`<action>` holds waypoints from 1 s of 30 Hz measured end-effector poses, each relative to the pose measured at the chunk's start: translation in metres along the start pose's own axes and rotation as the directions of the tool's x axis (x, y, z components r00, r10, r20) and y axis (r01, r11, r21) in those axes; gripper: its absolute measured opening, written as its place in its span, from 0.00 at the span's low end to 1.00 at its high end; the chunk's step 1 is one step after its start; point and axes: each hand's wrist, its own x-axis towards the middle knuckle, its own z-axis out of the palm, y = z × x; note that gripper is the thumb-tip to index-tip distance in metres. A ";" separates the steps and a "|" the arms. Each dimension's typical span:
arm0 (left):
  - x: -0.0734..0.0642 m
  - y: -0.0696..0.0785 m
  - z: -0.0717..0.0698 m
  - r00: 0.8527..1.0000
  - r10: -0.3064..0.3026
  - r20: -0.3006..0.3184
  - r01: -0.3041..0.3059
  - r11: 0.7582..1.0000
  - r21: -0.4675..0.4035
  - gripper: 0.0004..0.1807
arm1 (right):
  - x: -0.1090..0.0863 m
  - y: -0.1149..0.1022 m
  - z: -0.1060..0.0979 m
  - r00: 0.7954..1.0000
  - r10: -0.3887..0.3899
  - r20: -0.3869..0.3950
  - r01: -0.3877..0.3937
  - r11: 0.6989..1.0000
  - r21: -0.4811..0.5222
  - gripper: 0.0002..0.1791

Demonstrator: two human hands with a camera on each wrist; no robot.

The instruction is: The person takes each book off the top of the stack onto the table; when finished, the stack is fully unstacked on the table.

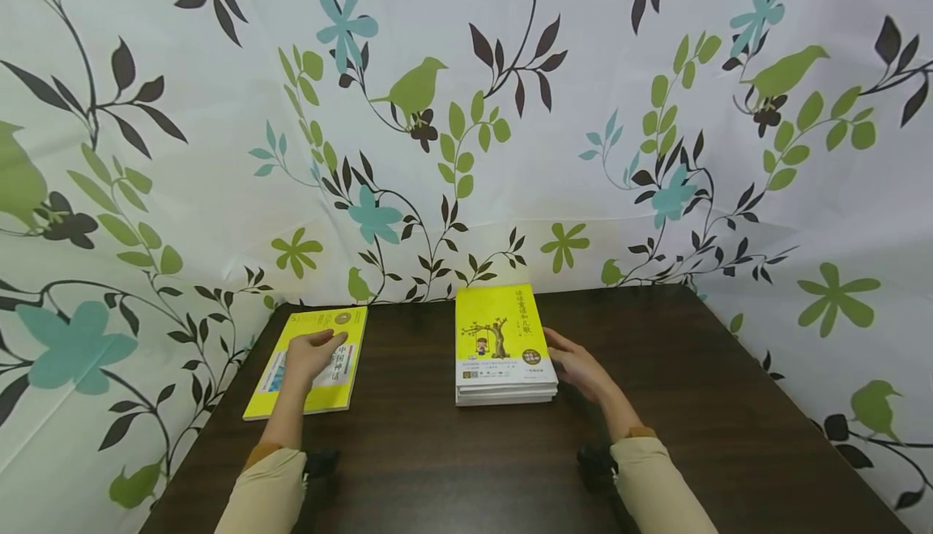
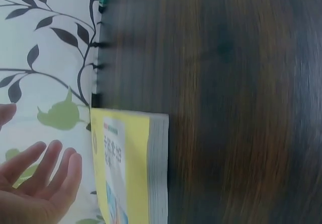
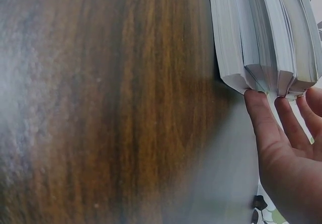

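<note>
While the relaxed, empty left hand (image 1: 308, 356) hovered over a flat yellow paperback (image 1: 332, 398) at ten o'clock, the unclenched right hand (image 1: 581, 370) touched a yellow-topped paper book stack (image 1: 503, 331) at twelve, probably heavy, best gripped low.

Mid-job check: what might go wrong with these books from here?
The right hand touches the side of the stack, whose edges look uneven; a hard push might make books slide apart.
The single book lies near the left edge of the table; a bump from the left hand above it could nudge it over.
</note>
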 end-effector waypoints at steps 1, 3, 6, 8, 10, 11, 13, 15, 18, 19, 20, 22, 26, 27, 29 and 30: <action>-0.001 0.001 0.002 1.000 -0.001 0.011 0.001 1.000 -0.015 0.36 | 0.000 0.000 0.000 1.000 0.002 -0.001 -0.002 1.000 0.000 0.32; -0.003 0.003 0.006 1.000 0.004 0.031 -0.003 0.999 -0.046 0.37 | 0.000 0.000 0.000 1.000 0.005 -0.002 -0.005 1.000 -0.002 0.32; -0.005 0.005 0.012 0.998 0.020 0.054 -0.014 0.995 -0.098 0.36 | -0.001 -0.001 -0.001 1.000 0.006 0.000 -0.006 1.000 0.003 0.32; -0.006 0.008 0.016 0.998 0.017 0.068 -0.008 0.992 -0.126 0.36 | -0.001 -0.001 -0.001 1.000 0.004 0.003 -0.004 1.000 0.008 0.32; -0.007 0.010 0.020 0.996 0.019 0.090 -0.004 0.986 -0.165 0.36 | -0.001 -0.001 -0.001 1.000 0.003 0.004 -0.003 1.000 0.014 0.32; -0.007 0.010 0.022 0.995 0.015 0.097 0.003 0.984 -0.179 0.36 | -0.001 -0.001 -0.001 1.000 0.004 0.004 -0.005 1.000 0.014 0.32; -0.007 0.011 0.025 0.994 0.010 0.113 0.013 0.980 -0.200 0.37 | -0.001 -0.001 -0.001 1.000 0.007 0.005 -0.007 1.000 0.016 0.32; -0.007 0.012 0.027 0.992 0.005 0.123 0.022 0.975 -0.219 0.37 | -0.001 0.000 0.000 1.000 0.006 0.009 -0.006 1.000 0.016 0.32; -0.007 0.012 0.032 0.992 -0.009 0.125 0.039 0.972 -0.233 0.36 | -0.001 0.001 0.000 1.000 -0.001 0.017 0.001 1.000 0.017 0.32; -0.007 0.012 0.034 0.992 -0.008 0.127 0.038 0.972 -0.233 0.37 | -0.001 0.001 0.000 1.000 -0.004 0.018 0.003 1.000 0.018 0.31; -0.007 0.012 0.035 0.992 -0.005 0.130 0.036 0.971 -0.238 0.36 | -0.001 0.002 0.000 1.000 -0.007 0.020 0.006 1.000 0.016 0.31; -0.008 0.013 0.039 0.991 0.005 0.130 0.027 0.968 -0.249 0.37 | 0.000 0.002 0.000 1.000 -0.009 0.019 0.009 1.000 0.016 0.31; -0.009 0.016 0.046 0.990 0.028 0.141 0.011 0.964 -0.265 0.37 | -0.001 0.002 -0.001 1.000 -0.010 0.016 0.010 1.000 0.012 0.31; -0.010 0.017 0.047 0.989 0.030 0.142 0.010 0.963 -0.269 0.37 | -0.001 0.002 -0.001 1.000 -0.010 0.014 0.010 1.000 0.010 0.31; -0.010 0.018 0.051 0.988 0.035 0.151 0.009 0.961 -0.278 0.37 | -0.001 0.002 -0.002 1.000 -0.013 0.014 0.012 1.000 0.006 0.32; -0.010 0.018 0.053 0.988 0.034 0.151 0.009 0.961 -0.277 0.37 | -0.001 0.002 -0.002 1.000 -0.013 0.014 0.013 1.000 0.007 0.32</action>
